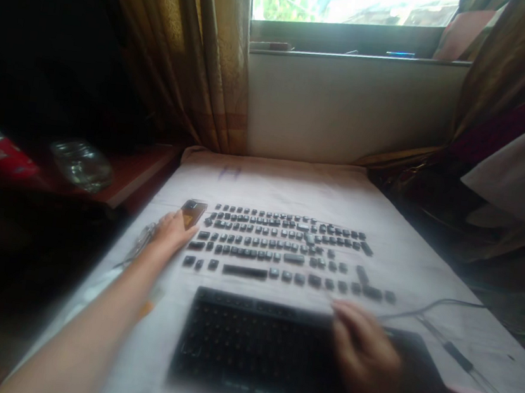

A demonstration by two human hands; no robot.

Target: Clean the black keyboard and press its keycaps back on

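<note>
White cloth-covered table (273,188) carries a black, oblong plastic keyboard body (245,341) close to the wearer, its long axis running roughly from nine to three o'clock. Nearer to it is the bare right hand (363,346), over its right part, fingers curled; blur hides whether they pinch anything. At ten o'clock from there, well apart, the bare left hand (172,235) meets a flat, dark-brown rectangular phone (196,209) at its one o'clock, grasped or merely touched, I cannot tell. Smallest, rows of black plastic keycaps (279,245) lie between ten and eleven o'clock from the right hand.

The right hand (365,356) is blurred and hides part of the keyboard (243,350).
</note>
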